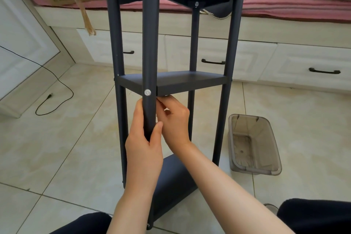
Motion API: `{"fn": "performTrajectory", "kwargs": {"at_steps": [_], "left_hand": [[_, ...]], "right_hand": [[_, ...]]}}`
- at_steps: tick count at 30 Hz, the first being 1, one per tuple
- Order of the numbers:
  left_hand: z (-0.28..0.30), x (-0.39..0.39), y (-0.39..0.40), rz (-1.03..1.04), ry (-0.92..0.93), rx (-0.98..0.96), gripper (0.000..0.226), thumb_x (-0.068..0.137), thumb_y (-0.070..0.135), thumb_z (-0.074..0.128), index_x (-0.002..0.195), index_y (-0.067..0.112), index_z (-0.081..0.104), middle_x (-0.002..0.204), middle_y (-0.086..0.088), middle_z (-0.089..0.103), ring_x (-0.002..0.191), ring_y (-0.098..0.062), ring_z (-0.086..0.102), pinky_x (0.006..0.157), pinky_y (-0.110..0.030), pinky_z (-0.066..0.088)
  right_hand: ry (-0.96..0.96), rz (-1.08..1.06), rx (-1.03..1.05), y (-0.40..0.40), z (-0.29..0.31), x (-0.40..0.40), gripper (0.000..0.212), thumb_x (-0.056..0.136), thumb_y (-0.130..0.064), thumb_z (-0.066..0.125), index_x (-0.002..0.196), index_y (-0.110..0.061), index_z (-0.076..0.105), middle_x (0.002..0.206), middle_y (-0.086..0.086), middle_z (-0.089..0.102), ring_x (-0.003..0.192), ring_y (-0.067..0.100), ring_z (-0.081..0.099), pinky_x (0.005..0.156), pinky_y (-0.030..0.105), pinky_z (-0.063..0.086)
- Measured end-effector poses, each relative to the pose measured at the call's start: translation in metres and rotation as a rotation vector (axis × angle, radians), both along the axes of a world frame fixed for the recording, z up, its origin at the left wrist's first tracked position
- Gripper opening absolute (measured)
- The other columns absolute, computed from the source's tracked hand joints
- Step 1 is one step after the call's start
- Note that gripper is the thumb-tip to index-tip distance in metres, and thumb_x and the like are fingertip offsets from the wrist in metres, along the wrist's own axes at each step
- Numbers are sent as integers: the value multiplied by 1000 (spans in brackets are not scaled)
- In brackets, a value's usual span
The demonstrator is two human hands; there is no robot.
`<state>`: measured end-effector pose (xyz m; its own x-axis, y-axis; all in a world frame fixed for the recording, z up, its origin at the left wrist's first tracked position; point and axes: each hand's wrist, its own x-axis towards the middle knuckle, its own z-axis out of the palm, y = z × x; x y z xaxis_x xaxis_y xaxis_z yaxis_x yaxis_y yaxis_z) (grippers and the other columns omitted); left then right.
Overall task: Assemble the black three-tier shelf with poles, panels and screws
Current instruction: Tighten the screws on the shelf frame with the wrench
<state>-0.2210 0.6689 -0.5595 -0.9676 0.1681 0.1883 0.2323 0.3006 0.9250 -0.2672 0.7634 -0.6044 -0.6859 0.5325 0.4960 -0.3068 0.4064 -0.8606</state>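
The black three-tier shelf [171, 81] stands upright on the tiled floor in front of me, with four poles and three panels joined. A silver screw head [147, 92] shows on the near pole [150, 43] at the middle panel [190, 80]. My left hand [143, 138] grips the near pole just below that screw. My right hand [173, 119] sits right behind the pole under the middle panel's corner, fingers curled; whatever it pinches is hidden. The bottom panel [174, 180] lies below my forearms.
A clear plastic bin [254, 144] sits on the floor to the right of the shelf. White drawers with black handles [212, 61] run behind, topped by a pink cushion. A black cable [53, 97] lies at left. My knees frame the bottom edge.
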Motion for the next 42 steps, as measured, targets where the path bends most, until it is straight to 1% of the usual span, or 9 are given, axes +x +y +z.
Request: {"fn": "performTrajectory", "kwargs": {"at_steps": [10, 16, 21, 24, 26, 30, 35, 39, 42], "left_hand": [[-4, 4, -1, -8, 2, 2, 65, 100, 17, 58, 153, 42, 31, 141, 17, 55, 128, -5, 53, 109, -36, 47], [-3, 7, 0, -39, 11, 21, 65, 100, 13, 57, 153, 41, 33, 141, 21, 53, 129, 3, 49, 106, -15, 40], [-4, 7, 0, -59, 12, 24, 66, 100, 8, 57, 155, 36, 33, 145, 15, 52, 134, -1, 47, 109, -16, 37], [-4, 7, -1, -52, 10, 26, 66, 101, 10, 57, 155, 37, 32, 145, 17, 52, 131, 5, 46, 104, -5, 36], [-5, 7, -2, -51, 6, 35, 65, 101, 10, 58, 154, 37, 32, 140, 22, 53, 127, 12, 46, 99, 0, 36], [-6, 6, -3, -49, 10, 37, 64, 100, 9, 57, 152, 40, 35, 127, 36, 52, 121, 17, 48, 94, 1, 37], [-6, 4, -2, -29, 4, 33, 63, 100, 9, 58, 151, 39, 36, 128, 27, 57, 120, 10, 51, 95, -1, 39], [-5, 6, -2, -29, -1, 50, 65, 100, 8, 57, 153, 39, 34, 137, 22, 55, 124, 12, 49, 100, -5, 40], [-6, 6, -2, -10, -5, 54, 66, 100, 6, 57, 153, 38, 34, 137, 23, 54, 115, 22, 49, 90, 2, 39]], "right_hand": [[-100, 43, 115, 20, 14, 35, 12, 92, -10, 66, 95, -6, 76, 78, 3, 70, 70, 10, 59, 65, 20, 50], [-349, 116, 84, 32, 34, 53, 14, 93, -18, 67, 97, -14, 79, 73, 0, 67, 70, 11, 57, 68, 20, 46], [-557, 219, -19, 36, 49, 58, 17, 94, -23, 64, 90, -18, 80, 68, -7, 72, 74, -1, 65, 66, 6, 45], [-615, 250, -4, 37, 57, 57, 31, 92, -20, 64, 65, -10, 73, 54, -6, 64, 50, 2, 50, 53, 10, 38], [-644, 265, 14, 37, 62, 56, 29, 92, -18, 63, 69, -3, 72, 59, 8, 63, 50, 7, 43, 51, 19, 37], [-613, 245, 71, 37, 68, 50, 21, 96, -18, 59, 87, -11, 77, 66, 10, 64, 57, 13, 48, 55, 23, 41], [-533, 190, 142, 36, 66, 48, 22, 97, -17, 59, 90, -9, 78, 68, 7, 69, 66, 21, 61, 65, 29, 50], [-489, 158, 183, 31, 58, 46, 22, 97, -19, 60, 88, -9, 78, 70, 3, 72, 67, 11, 65, 68, 21, 52], [-421, 171, 120, 27, 48, 42, 23, 97, -18, 61, 87, -8, 78, 68, 0, 71, 58, -2, 62, 61, 12, 50]]}}
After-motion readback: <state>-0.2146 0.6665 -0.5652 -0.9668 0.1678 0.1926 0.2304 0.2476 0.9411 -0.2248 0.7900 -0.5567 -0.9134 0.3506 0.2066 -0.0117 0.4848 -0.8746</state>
